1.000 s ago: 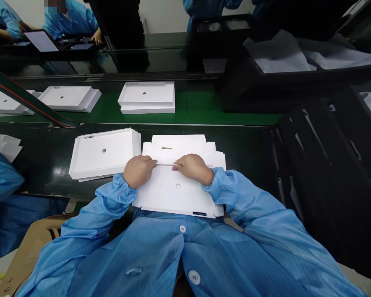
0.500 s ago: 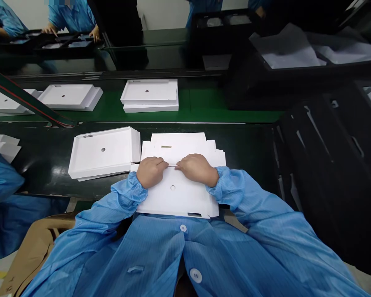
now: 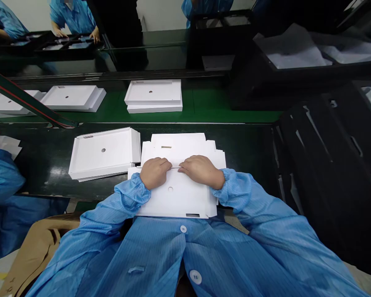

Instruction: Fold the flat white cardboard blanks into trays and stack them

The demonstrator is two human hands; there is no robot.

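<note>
A white cardboard blank [image 3: 173,202] with a round hole lies flat in front of my body, its near edge close to my jacket. My left hand [image 3: 155,172] is closed on its far edge, with fingers curled down. Beside it, my right hand [image 3: 200,170] pinches the same edge, fingertips a little apart from the left ones. Farther back, just beyond both hands, lies a flat white cardboard piece [image 3: 185,148] with a narrow slot and notched edges. Whether the two pieces are joined is hidden. The fingertips are partly covered by the hands.
Folded white trays [image 3: 105,152] are stacked left of my hands. More white trays [image 3: 154,93] sit on the green belt [image 3: 207,99]. Black boxes [image 3: 321,165] crowd the right side. A co-worker's blue sleeve [image 3: 3,173] is at far left; other people work across the line.
Both hands have slid slightly right along the blank's edge. Trays on the green belt have shifted a little right. A co-worker's hand has appeared at far left.
</note>
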